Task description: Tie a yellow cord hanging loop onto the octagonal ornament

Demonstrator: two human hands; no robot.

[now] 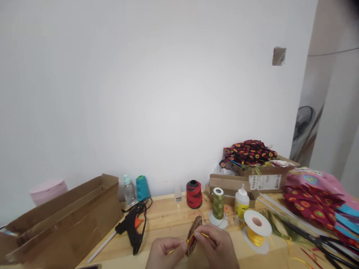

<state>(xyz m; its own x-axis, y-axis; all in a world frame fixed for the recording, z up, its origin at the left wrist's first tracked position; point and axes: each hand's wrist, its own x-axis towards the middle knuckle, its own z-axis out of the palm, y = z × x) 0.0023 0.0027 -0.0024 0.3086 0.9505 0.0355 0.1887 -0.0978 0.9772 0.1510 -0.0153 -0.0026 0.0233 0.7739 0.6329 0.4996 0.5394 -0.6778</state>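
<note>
Low in the middle of the view, both hands meet over a wooden table (168, 218). My left hand (162, 252) pinches a thin yellow cord (191, 237) that runs up to my right hand (217, 244). My right hand pinches the same cord and steadies a small flat woven piece (194, 234), brown with red and yellow, standing on edge between the two hands. A white spool of yellow cord (255, 231) lies just right of my right hand.
A black glue gun (133, 226) lies to the left, beside an open cardboard box (64, 220). Behind stand a red spool (193, 194), an olive spool (218, 203), a teal spool (142, 188), a glue bottle (241, 201) and a fabric-filled box (252, 175). Scissors (322, 241) lie right.
</note>
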